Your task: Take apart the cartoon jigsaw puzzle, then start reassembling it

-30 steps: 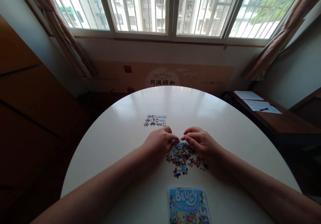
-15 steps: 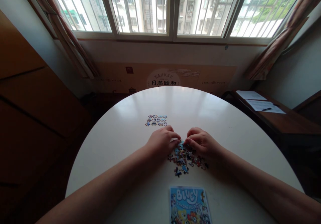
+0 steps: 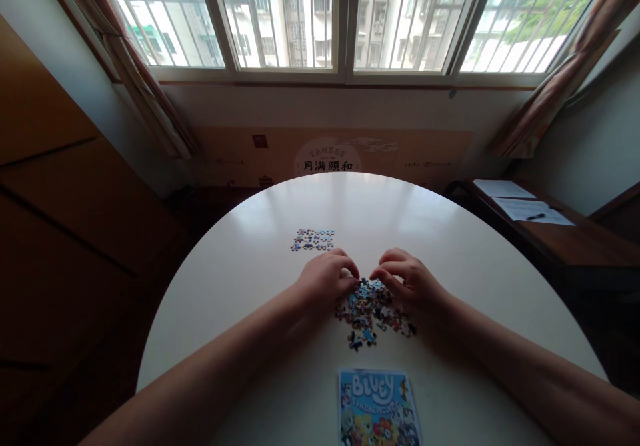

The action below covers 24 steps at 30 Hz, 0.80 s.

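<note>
Both my hands rest on a round white table (image 3: 450,233) over a heap of small colourful jigsaw pieces (image 3: 373,313). My left hand (image 3: 327,278) has its fingers curled and pinched at the heap's far left edge. My right hand (image 3: 407,279) is curled the same way at the heap's far right, its fingertips close to those of the left. What each pinch holds is too small to make out. A small joined patch of puzzle (image 3: 313,239) lies farther out, beyond my left hand.
A blue Bluey picture card (image 3: 377,409) lies at the table's near edge. A dark side desk (image 3: 565,239) with papers (image 3: 525,207) and a pen stands to the right. Barred windows and curtains lie ahead, with dark wooden panels on the left.
My two hands have drawn slightly apart over the heap and shifted a little. The view has drifted slightly left.
</note>
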Each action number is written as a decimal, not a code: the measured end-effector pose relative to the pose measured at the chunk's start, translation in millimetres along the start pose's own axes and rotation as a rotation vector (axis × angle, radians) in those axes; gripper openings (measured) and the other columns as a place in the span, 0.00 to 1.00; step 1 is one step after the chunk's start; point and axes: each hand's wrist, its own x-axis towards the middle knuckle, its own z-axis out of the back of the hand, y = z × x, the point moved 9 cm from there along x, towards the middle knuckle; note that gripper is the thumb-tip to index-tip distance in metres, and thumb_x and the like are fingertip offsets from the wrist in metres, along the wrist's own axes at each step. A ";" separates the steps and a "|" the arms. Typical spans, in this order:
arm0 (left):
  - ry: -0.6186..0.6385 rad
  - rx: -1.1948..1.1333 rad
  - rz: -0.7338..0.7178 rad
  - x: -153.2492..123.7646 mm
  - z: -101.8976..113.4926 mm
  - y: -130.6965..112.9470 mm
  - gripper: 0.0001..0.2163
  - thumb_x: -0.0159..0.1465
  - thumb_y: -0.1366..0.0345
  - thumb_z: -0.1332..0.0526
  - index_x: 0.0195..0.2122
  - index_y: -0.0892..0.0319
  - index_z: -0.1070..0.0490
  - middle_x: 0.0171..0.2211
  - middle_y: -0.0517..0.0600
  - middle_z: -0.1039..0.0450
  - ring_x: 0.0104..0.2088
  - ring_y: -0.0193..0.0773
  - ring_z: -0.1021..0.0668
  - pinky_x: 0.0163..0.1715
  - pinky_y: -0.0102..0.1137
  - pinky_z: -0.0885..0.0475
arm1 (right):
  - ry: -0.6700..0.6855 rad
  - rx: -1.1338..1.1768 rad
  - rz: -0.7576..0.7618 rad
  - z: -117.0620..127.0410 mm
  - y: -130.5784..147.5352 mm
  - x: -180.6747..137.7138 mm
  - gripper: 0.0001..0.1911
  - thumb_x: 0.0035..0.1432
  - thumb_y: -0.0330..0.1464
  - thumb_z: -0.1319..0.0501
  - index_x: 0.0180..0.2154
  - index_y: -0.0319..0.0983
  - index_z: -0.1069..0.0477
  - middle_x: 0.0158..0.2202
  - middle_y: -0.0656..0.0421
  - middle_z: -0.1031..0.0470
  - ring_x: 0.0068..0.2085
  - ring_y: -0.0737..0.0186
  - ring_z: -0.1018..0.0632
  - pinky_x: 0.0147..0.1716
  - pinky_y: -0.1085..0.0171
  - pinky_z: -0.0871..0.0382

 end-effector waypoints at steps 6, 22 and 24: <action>-0.055 -0.310 -0.019 0.4 13.1 7.2 0.04 0.59 0.65 0.36 0.32 0.58 0.23 0.38 0.52 0.24 0.38 0.40 0.23 0.38 0.34 0.28 | -0.158 0.030 -0.054 20.3 -7.8 -2.1 0.19 0.70 0.39 0.46 0.32 0.38 0.21 0.31 0.55 0.25 0.36 0.64 0.25 0.38 0.63 0.32; -0.025 -0.097 0.360 -31.3 113.1 107.4 0.11 0.57 0.58 0.41 0.37 0.56 0.25 0.31 0.50 0.25 0.26 0.37 0.27 0.18 0.26 0.35 | -0.125 0.069 -0.154 23.1 -21.5 -8.6 0.21 0.69 0.40 0.46 0.30 0.38 0.22 0.30 0.55 0.25 0.31 0.65 0.25 0.34 0.64 0.31; 0.147 -0.089 0.371 -33.4 98.0 114.1 0.12 0.56 0.58 0.41 0.39 0.54 0.23 0.33 0.51 0.23 0.29 0.39 0.25 0.20 0.26 0.33 | -0.130 0.060 -0.149 24.0 -20.7 -8.3 0.21 0.69 0.40 0.46 0.30 0.38 0.22 0.30 0.55 0.25 0.31 0.65 0.25 0.34 0.64 0.31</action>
